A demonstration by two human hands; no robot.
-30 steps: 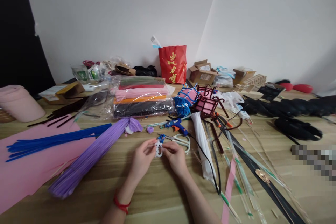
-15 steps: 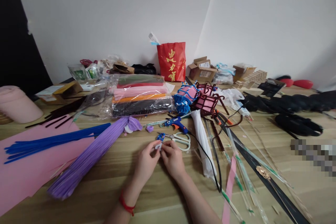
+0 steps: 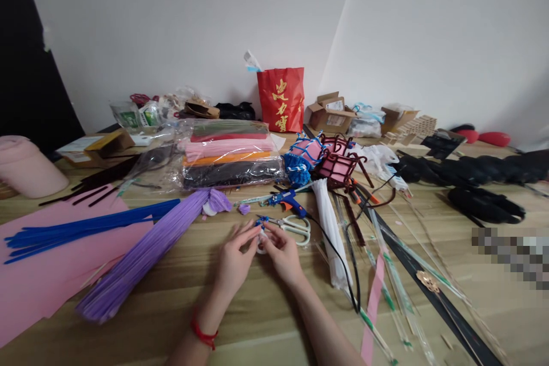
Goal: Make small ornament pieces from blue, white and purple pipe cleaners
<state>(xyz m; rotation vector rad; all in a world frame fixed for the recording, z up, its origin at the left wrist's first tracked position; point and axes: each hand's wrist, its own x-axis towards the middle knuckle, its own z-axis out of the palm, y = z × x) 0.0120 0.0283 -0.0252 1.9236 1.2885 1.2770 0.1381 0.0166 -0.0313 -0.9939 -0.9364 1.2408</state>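
My left hand [image 3: 238, 251] and my right hand [image 3: 281, 251] meet at the middle of the wooden table. Between their fingertips they pinch a small blue and white piece [image 3: 261, 230], partly hidden by the fingers. A red band circles my left wrist. Just beyond my right hand lie scissors with pale handles [image 3: 302, 230], their blades pointing left. Farther back rests a blue glue gun [image 3: 291, 203] with an orange trigger. A small purple piece [image 3: 244, 209] is to its left.
Purple stems [image 3: 146, 260], blue stems [image 3: 86, 231] and pink sheets [image 3: 30, 291] are at the left. White stems [image 3: 332, 240] and a black cable lie right of my hands. Bagged stems [image 3: 231, 151], lantern-like pieces [image 3: 334, 166] and a red bag [image 3: 281, 100] stand behind.
The fingers have shifted around the small piece, and more of its white part shows below them. My left hand has moved slightly left, with its fingers less curled.
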